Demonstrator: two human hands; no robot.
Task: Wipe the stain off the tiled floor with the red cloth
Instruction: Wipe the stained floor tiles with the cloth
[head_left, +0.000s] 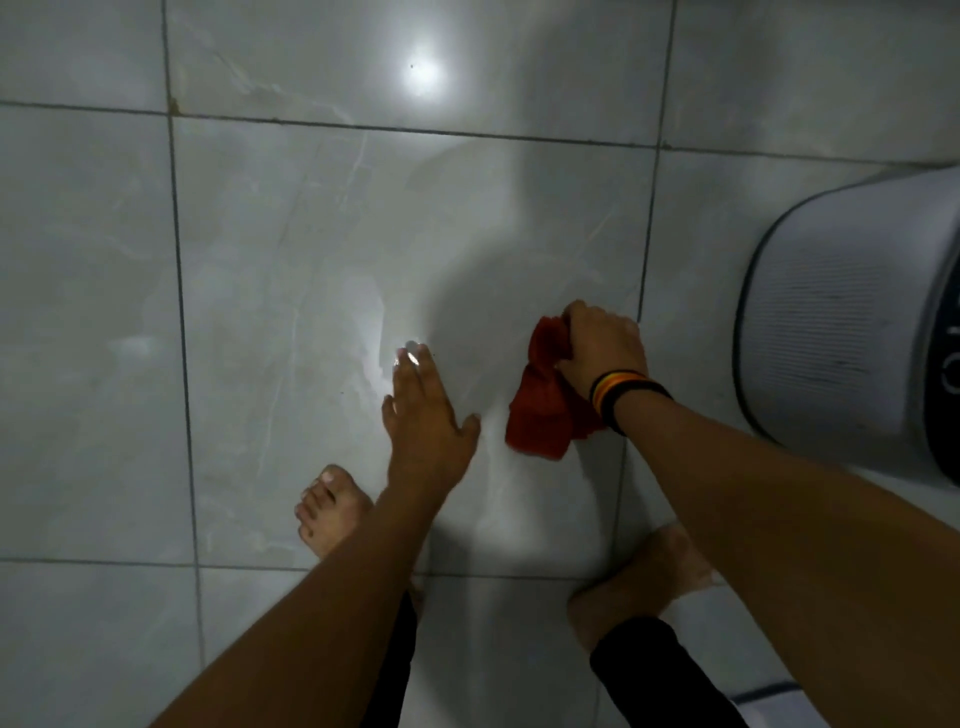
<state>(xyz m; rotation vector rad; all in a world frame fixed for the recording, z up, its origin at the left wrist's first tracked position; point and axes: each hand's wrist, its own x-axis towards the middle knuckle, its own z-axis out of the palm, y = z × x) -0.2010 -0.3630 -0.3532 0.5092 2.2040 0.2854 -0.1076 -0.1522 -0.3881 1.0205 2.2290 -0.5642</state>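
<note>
My right hand (602, 345) is closed around the bunched top of the red cloth (545, 410), which hangs down onto the pale grey tiled floor (291, 270) near a grout line. A striped wristband sits on that wrist. My left hand (423, 415) lies flat on the tile a little left of the cloth, fingers spread and holding nothing. I cannot make out a clear stain; only faint smears and glare show on the tile between and ahead of the hands.
A white ribbed appliance (852, 322) stands on the floor close to the right of my right hand. My bare feet (332, 512) are planted just behind the hands. Bright light reflections shine on the glossy tiles farther ahead.
</note>
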